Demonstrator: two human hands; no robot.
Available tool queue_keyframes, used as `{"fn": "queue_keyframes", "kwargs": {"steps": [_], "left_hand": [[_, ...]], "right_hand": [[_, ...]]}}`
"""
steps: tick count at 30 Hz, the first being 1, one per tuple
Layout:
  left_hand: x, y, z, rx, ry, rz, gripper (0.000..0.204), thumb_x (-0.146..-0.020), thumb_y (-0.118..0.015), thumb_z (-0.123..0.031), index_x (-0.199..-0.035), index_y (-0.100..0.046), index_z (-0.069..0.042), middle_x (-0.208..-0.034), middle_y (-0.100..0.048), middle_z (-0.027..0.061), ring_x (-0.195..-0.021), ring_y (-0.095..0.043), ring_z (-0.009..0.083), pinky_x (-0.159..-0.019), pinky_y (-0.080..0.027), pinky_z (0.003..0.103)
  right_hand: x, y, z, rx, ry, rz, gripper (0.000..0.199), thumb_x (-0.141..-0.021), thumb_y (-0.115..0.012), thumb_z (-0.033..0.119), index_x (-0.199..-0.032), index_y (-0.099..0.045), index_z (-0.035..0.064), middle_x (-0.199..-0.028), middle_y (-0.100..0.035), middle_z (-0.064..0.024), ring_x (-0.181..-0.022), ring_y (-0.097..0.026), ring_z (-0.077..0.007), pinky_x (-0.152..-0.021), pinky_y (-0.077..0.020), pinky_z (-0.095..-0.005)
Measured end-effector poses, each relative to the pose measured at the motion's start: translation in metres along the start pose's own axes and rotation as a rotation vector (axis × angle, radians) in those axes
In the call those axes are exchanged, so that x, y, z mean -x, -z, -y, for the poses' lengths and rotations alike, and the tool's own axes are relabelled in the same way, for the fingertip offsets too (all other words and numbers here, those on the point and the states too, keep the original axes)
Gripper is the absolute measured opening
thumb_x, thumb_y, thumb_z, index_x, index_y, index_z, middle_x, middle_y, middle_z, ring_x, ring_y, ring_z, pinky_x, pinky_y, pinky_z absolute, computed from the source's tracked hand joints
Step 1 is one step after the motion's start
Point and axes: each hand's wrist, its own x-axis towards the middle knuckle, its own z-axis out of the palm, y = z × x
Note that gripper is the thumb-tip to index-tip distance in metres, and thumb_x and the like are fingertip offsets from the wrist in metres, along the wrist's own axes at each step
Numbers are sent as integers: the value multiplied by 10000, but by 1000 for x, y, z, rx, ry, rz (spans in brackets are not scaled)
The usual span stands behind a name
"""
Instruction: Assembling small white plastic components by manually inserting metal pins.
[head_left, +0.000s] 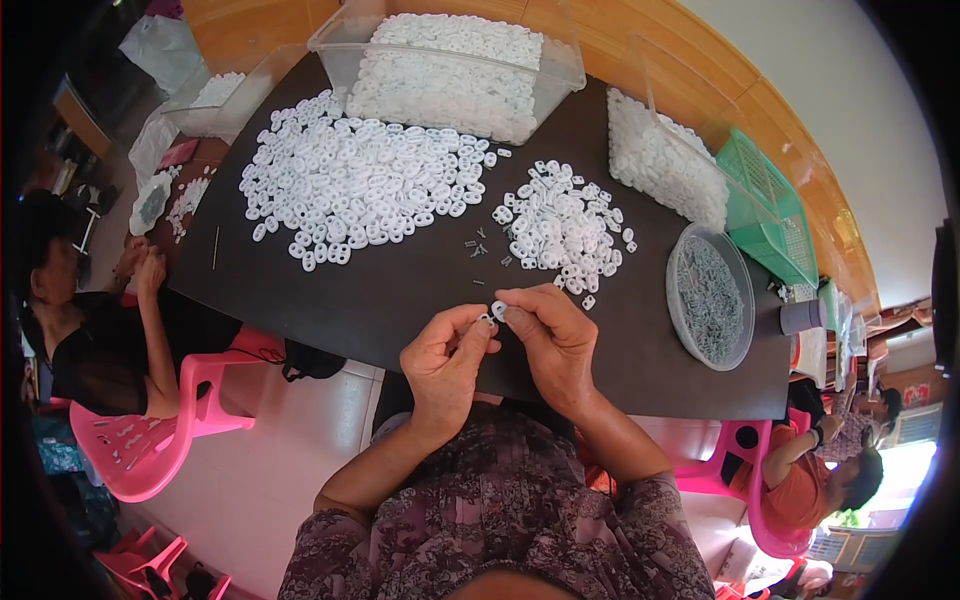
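Taking the hands as the middle of a clock face, a co-worker in dark clothes point(95, 345) sits at nine o'clock on a pink chair point(150, 440). Between nine and ten, a thin yellowish stick point(215, 248) lies near the left edge of the dark table point(380, 290). A broad heap of white two-holed pieces point(360, 180) spreads out between ten and eleven. The left hand point(448, 365) pinches a small bit point(487, 319) between thumb and fingertips; it is too small to tell what it is. Near twelve stands a clear tub point(560, 75) full of white pieces, and closer in lie a few loose metal pins point(477, 243). The right hand point(553, 340) pinches one white piece point(499, 310) between thumb and forefinger, just beside the left fingertips and above the table's near edge. Beyond it, toward one, is a smaller white heap point(560, 235). Between one and two, a clear box point(690, 100) holds more white pieces. At three, a round bowl point(749, 310) holds many metal pins; a green basket point(775, 240) stands at two. A grey cup point(802, 318) is farther out at three, and a person in orange point(805, 475) sits at four.
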Motion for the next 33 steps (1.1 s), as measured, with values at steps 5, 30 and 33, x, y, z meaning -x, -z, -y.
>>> {"fn": "queue_keyframes", "kwargs": {"steps": [5, 30, 33], "left_hand": [[0, 0, 0, 9, -14, 5, 162, -896, -599, -3, -1050, -619, 39, -884, -650, 38, -733, -610, 69, -646, -494, 185], [-3, 5, 3, 27, -32, 102, 272, -915, -576, -15, -1184, -582, 27, -920, -646, 61, -771, -605, 90, -704, -505, 207], [-2, 4, 2, 26, -14, 108, 269, -916, -575, -19, -1181, -584, 27, -931, -648, 64, -772, -607, 92, -704, -504, 207]], "right_hand": [[2, -3, 2, 48, 21, 7, 193, -837, -601, -61, -1007, -670, -4, -870, -619, -62, -778, -569, -114, -687, -450, -226], [0, -2, -2, 28, 19, 14, 134, -799, -610, -53, -906, -647, 19, -781, -597, -73, -697, -577, -182, -619, -461, -284], [2, -2, -5, -15, -33, 13, 139, -800, -607, -55, -909, -648, 22, -779, -598, -69, -700, -578, -180, -620, -461, -284]]}}
